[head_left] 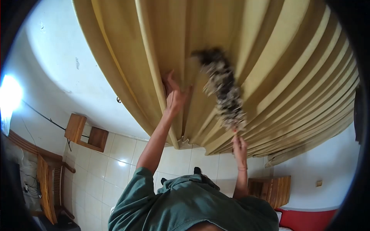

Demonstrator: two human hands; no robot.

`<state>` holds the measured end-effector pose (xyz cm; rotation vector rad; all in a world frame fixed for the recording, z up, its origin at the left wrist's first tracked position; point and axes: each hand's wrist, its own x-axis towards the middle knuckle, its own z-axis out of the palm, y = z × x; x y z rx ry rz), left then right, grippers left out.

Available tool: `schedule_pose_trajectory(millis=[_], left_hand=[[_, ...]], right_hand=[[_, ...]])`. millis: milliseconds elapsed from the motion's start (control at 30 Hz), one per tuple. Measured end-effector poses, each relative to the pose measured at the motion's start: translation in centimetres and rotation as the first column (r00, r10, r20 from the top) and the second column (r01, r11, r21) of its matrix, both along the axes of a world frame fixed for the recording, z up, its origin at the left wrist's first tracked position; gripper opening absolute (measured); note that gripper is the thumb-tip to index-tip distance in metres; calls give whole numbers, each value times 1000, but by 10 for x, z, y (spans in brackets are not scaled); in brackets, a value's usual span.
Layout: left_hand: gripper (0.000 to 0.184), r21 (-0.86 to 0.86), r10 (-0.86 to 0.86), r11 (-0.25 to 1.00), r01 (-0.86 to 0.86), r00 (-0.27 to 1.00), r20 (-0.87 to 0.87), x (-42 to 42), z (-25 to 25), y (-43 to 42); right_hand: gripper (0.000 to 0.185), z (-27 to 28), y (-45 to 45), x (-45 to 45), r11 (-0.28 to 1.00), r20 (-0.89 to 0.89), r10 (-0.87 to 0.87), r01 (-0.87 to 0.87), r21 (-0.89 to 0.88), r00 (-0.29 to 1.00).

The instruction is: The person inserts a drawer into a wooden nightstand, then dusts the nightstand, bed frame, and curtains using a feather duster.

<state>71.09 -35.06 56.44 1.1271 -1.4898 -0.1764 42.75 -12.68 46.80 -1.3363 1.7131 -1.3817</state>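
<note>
Long tan curtains [269, 77] hang in folds in front of me. My left hand [175, 92] is raised against the curtain left of centre, its fingers spread on a fold, some partly hidden by the cloth. Lower on the right, my right hand [239, 148] is closed round the handle end of a feather duster [227, 88]. The duster's black and cream feathers point up and to the left, blurred by motion, close in front of the curtain. Whether they touch the cloth I cannot tell.
Wooden box shelves [86, 133] stand at the left by the white wall [115, 111]. A wooden bench [50, 188] is at the lower left, a wooden cabinet [271, 190] and a red bed edge [308, 220] at the lower right. Pale tiles [123, 154] cover the floor.
</note>
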Motion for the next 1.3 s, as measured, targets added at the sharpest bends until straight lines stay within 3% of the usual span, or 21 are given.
schedule_pose_trajectory(millis=[133,267,400,467,500,533,600,667,700,733,767,800,833,867,900,933,1000,1033,1167,1233,1300], left_hand=[[69,118,21,993,-14,998,-51,7,-8,-21],[43,154,6,987,37,963,-270,16,-10,-10],[26,110,-117,981,159,940,-320,35,-6,15],[24,58,-152,982,182,927,-344,41,-9,21],[25,70,-151,980,185,928,-342,48,-8,27],[27,82,-144,980,182,930,-339,53,-6,35],[24,116,-151,973,198,933,-327,65,-1,47],[22,99,-162,975,197,945,-283,78,-3,48],[17,141,-131,976,167,964,-233,81,-5,48],[14,197,-111,969,147,977,-184,83,-3,47],[15,260,-99,957,132,986,-133,82,-2,48],[19,324,-92,939,113,993,-77,81,-3,50],[23,322,-93,940,115,992,-84,77,-4,53],[26,316,-90,942,115,992,-92,72,-3,54],[30,299,-87,948,112,992,-97,69,-4,53],[29,303,-109,942,145,985,-134,67,-9,51],[29,298,-163,929,221,965,-208,59,-21,45],[28,272,-187,931,242,959,-212,54,-22,43],[26,325,-261,889,324,939,-222,46,-22,59],[25,318,-260,898,304,950,-172,51,-27,58],[25,353,-271,884,306,951,-146,57,-29,57]], right_hand=[[27,109,-7,33,979,80,-46,60,-194,996],[28,105,-37,70,934,-220,-160,75,-351,962],[35,-89,-71,55,982,-505,-78,-22,-189,860],[44,-191,-37,45,973,-590,126,15,229,798],[56,-288,-19,14,819,-492,354,-9,574,795],[61,-333,29,9,834,-418,284,-7,552,863],[79,-417,84,-21,447,-355,508,112,888,785],[74,-398,108,-21,382,-140,441,-44,923,886],[64,-387,108,-19,621,-228,446,-116,775,866],[61,-340,87,-6,609,-294,490,-81,789,820],[52,-337,76,-9,810,-426,455,-164,563,782],[40,-258,55,11,817,-295,371,-159,555,880],[35,-204,30,27,957,-256,290,-270,109,922],[31,-150,11,34,968,-328,247,-218,123,912],[40,-150,-13,30,966,-318,112,-178,-187,941],[38,-61,-22,55,970,-162,138,-167,-177,977],[39,-10,-40,63,955,200,229,-180,-236,953],[39,4,-50,68,956,209,205,-151,-250,956],[38,-42,-80,92,889,-51,91,-104,-446,995],[40,-127,-75,98,995,-219,85,-97,-40,972],[45,-271,-40,76,963,-715,270,-195,188,645]])
